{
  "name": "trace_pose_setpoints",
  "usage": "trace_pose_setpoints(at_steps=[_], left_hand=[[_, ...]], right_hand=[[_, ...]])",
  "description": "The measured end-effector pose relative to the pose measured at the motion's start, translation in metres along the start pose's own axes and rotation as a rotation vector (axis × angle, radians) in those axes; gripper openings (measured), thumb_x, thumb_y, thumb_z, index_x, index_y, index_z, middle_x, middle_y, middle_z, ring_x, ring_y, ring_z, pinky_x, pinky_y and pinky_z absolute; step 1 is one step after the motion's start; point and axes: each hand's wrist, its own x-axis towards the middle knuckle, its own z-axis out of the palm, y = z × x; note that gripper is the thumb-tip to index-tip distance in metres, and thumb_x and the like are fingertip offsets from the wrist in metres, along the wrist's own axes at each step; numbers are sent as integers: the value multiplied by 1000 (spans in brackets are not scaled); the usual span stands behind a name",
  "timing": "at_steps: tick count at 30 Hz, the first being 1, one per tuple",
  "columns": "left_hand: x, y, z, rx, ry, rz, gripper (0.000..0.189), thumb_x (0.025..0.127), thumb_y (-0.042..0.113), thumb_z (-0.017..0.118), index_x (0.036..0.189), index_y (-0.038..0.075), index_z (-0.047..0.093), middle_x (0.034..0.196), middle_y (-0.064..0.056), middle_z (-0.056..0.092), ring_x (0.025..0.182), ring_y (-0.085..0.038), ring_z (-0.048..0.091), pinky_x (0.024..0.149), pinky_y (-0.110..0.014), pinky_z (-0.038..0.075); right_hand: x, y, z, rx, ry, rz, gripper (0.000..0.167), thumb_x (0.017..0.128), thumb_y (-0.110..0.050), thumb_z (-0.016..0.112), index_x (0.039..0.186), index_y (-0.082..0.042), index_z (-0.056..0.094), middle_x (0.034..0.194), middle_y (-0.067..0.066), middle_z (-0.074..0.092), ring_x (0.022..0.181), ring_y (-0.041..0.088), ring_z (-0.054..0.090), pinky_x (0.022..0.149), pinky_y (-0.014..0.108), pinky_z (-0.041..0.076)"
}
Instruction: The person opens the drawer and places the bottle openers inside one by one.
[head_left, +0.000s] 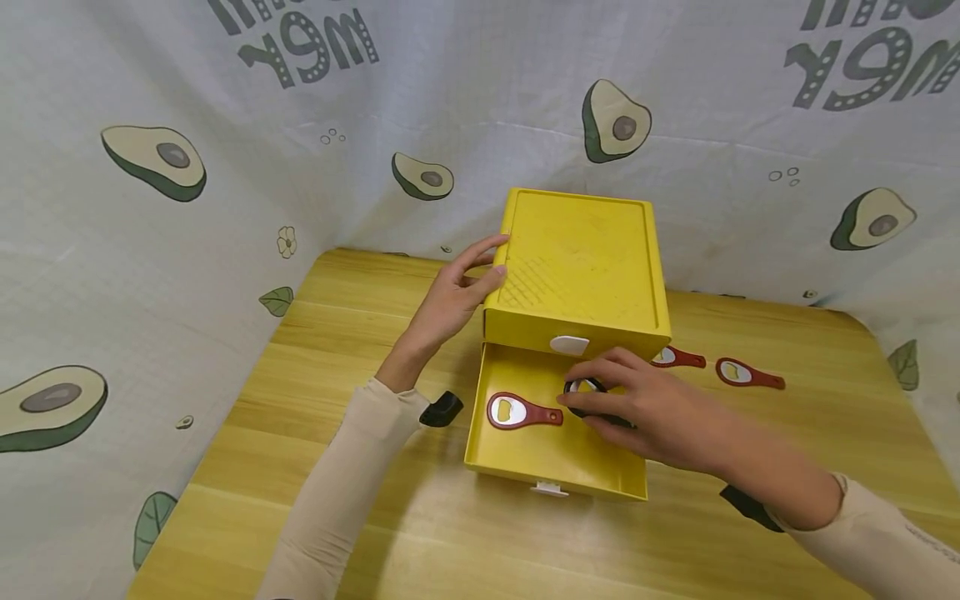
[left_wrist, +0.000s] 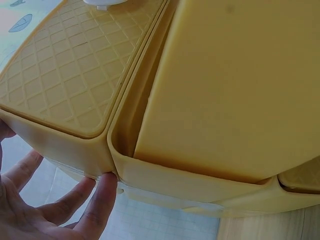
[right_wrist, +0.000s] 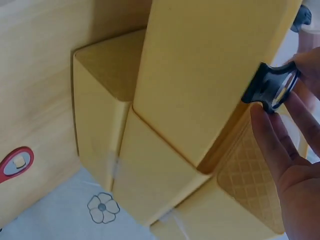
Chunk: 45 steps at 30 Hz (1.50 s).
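A yellow drawer cabinet point(head_left: 592, 258) stands on the wooden table, one drawer point(head_left: 540, 458) pulled out towards me beneath a shut top drawer. Inside the open drawer, on its left, lies a red bottle opener point(head_left: 546, 415) with a metal head. My left hand point(head_left: 446, 308) rests its fingertips against the cabinet's upper left side, fingers spread. Over the right part of the open drawer, my right hand point(head_left: 660, 408) pinches a black bottle opener point(right_wrist: 267, 87) between thumb and fingers. In the right wrist view this opener overlaps the drawer's edge.
Two more red bottle openers, one nearer point(head_left: 682, 359) and one farther point(head_left: 753, 375) from the cabinet, lie on the table point(head_left: 787, 450) to its right. A white cloth point(head_left: 487, 100) with avocado prints hangs behind and beside the table.
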Motion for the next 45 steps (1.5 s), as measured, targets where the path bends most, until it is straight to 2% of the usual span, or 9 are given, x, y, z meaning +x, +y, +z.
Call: trace_pose_setpoints(at_steps=[11, 14, 17, 20, 24, 30, 36, 41, 45], left_hand=[[0, -2, 4, 5, -5, -3, 44, 103, 35, 57, 146, 37, 51, 147, -7, 48, 108, -27, 63, 93, -40, 51], [0, -2, 4, 7, -9, -4, 44, 102, 35, 57, 146, 37, 50, 147, -7, 48, 108, -27, 63, 92, -40, 51], [0, -2, 4, -3, -13, -6, 45, 102, 35, 57, 146, 37, 50, 148, -8, 48, 108, -27, 63, 94, -41, 51], [0, -2, 5, -11, -15, -8, 45, 103, 33, 57, 147, 36, 50, 149, -9, 47, 108, -27, 64, 94, -41, 52], [-1, 0, 4, -14, -19, -16, 45, 103, 33, 57, 147, 37, 49, 149, -9, 47, 109, -27, 64, 94, -41, 52], [-3, 2, 3, -13, -10, -20, 45, 103, 33, 57, 147, 37, 49, 149, -9, 46, 109, -27, 63, 95, -41, 52], [-2, 2, 2, -7, -8, -22, 45, 103, 34, 57, 147, 36, 50, 149, -8, 46, 109, -28, 62, 95, -42, 52], [-2, 2, 2, -2, 0, -25, 45, 102, 34, 58, 147, 37, 50, 149, -8, 46, 109, -28, 62, 94, -41, 51], [-1, 3, 1, -3, 2, -26, 45, 102, 35, 58, 146, 37, 50, 149, -8, 46, 109, -27, 61, 94, -41, 51]], right_hand=[[-4, -1, 17, -59, -26, 18, 49, 108, -36, 31, 112, -18, 75, 117, 4, 66, 101, 22, 58, 66, 30, 55], [-6, -2, 21, -88, -37, 35, 20, 102, -27, 60, 112, -18, 75, 118, 5, 66, 101, 23, 58, 65, 30, 54], [-8, -4, 23, -130, -45, 64, 31, 83, -14, 81, 114, -16, 75, 118, 8, 67, 101, 26, 62, 64, 32, 56], [-9, -7, 22, -169, -23, 98, 21, 97, -25, 67, 113, -13, 76, 117, 12, 70, 100, 29, 66, 64, 35, 58], [-12, -14, 16, -158, 61, 119, 58, 109, -40, 28, 105, -10, 77, 107, 9, 74, 89, 23, 67, 63, 32, 56], [-20, -27, 4, -76, 150, 182, 52, 108, -44, 36, 101, -14, 77, 96, -4, 74, 80, 11, 65, 64, 23, 52], [-31, -47, -4, 43, 202, 324, 42, 102, -50, 45, 105, -22, 76, 89, -13, 71, 73, 2, 61, 65, 13, 48], [-37, -65, -8, 115, 270, 385, 35, 101, -47, 53, 102, -22, 77, 89, -10, 76, 74, -4, 66, 67, 12, 51], [-42, -78, -7, 120, 349, 367, 32, 100, -43, 58, 97, -19, 78, 85, -7, 76, 75, -4, 68, 69, 11, 52]])
